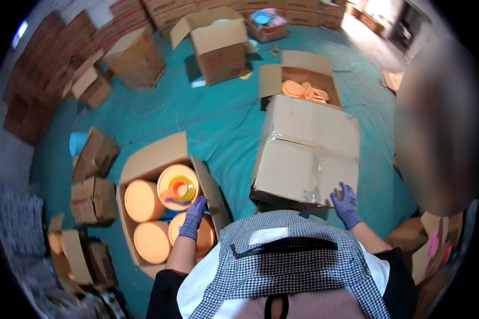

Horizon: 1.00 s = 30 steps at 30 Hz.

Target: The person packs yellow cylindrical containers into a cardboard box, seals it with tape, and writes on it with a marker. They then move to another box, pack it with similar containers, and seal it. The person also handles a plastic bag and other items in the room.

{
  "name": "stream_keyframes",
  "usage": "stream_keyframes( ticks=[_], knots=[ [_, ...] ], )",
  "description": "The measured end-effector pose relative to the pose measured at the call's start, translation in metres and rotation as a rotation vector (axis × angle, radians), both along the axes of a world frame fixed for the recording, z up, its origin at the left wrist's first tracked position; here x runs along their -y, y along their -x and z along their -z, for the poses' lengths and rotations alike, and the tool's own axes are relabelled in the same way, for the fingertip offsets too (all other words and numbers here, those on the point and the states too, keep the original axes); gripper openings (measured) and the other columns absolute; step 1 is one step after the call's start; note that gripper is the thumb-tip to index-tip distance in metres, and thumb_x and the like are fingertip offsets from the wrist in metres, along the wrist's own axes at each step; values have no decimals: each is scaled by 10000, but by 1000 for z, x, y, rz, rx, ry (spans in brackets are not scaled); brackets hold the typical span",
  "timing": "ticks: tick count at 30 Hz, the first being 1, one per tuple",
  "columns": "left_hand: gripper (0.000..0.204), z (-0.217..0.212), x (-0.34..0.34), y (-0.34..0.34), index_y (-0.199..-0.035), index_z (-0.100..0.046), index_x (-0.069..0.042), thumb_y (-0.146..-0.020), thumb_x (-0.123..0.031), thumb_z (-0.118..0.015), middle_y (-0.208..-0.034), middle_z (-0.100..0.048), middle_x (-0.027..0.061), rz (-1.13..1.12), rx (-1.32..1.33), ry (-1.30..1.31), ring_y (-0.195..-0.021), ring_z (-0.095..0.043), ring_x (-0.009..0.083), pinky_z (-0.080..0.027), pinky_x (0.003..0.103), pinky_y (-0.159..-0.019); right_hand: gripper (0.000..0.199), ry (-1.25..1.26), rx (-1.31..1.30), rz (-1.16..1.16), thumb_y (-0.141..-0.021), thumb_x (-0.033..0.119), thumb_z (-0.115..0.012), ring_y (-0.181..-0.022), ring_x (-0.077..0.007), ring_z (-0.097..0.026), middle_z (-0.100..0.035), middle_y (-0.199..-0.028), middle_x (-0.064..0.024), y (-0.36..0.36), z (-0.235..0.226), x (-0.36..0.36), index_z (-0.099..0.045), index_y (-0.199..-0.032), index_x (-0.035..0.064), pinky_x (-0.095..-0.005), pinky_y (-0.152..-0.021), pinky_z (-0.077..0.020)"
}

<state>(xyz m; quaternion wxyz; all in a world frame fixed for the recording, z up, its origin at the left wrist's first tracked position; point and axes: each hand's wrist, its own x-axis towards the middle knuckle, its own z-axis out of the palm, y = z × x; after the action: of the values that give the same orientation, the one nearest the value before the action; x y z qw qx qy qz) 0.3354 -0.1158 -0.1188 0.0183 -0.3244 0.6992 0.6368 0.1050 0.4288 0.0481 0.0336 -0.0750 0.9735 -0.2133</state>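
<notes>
My left hand [193, 218], in a purple glove, reaches over an open carton [210, 186] at the left, its fingers stretched out near the inner right wall. Large round orange containers [142, 201] stand inside it. On the far right one rests a small orange and yellow round piece [180, 188] with a purple strip beside it. My right hand [346, 206], gloved the same way, lies with spread fingers at the near right corner of a big taped carton [306, 151]. That carton's top is shut, and neither hand appears to grip anything.
Behind the taped carton, an open carton [298, 58] holds orange pieces [305, 90]. Another open carton [218, 53] stands farther back on the green floor sheet [170, 109]. Small cartons [93, 199] line the left, stacked cartons [298, 16] the back. A blurred shape fills the right.
</notes>
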Motion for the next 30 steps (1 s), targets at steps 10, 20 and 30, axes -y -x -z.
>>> stream_keyframes(
  ticks=[10,20,30],
  knots=[
    [683,-26,-123,172,-1299,-548,-183,-855,-695,-469,-1218,-600,82,-158,475,-597,-1183,-498,284,-412,488,-961,799,1051,445,959,-851,580,-601,-1264,-325,-457,-471,-1412,-162,-31,106,-124,-432,-1390,15,-464,-1078,-327],
    [440,-50,-200,190,-1277,-522,-171,-934,-420,-401,-1236,-610,40,335,98,-567,-1114,-573,217,-472,410,-935,735,1299,671,167,-944,629,-301,-1290,-346,-451,-516,-1387,-119,21,164,-162,-423,-1414,78,-571,-1096,-275],
    [434,-51,-336,115,-1340,-528,-72,-1015,-342,-431,-1261,-607,102,105,224,-616,-1121,-567,188,-442,342,-995,727,1625,997,594,-939,609,-350,-1279,-352,-475,-511,-1395,-147,120,115,-260,-450,-1392,49,-504,-1075,-355]
  ],
)
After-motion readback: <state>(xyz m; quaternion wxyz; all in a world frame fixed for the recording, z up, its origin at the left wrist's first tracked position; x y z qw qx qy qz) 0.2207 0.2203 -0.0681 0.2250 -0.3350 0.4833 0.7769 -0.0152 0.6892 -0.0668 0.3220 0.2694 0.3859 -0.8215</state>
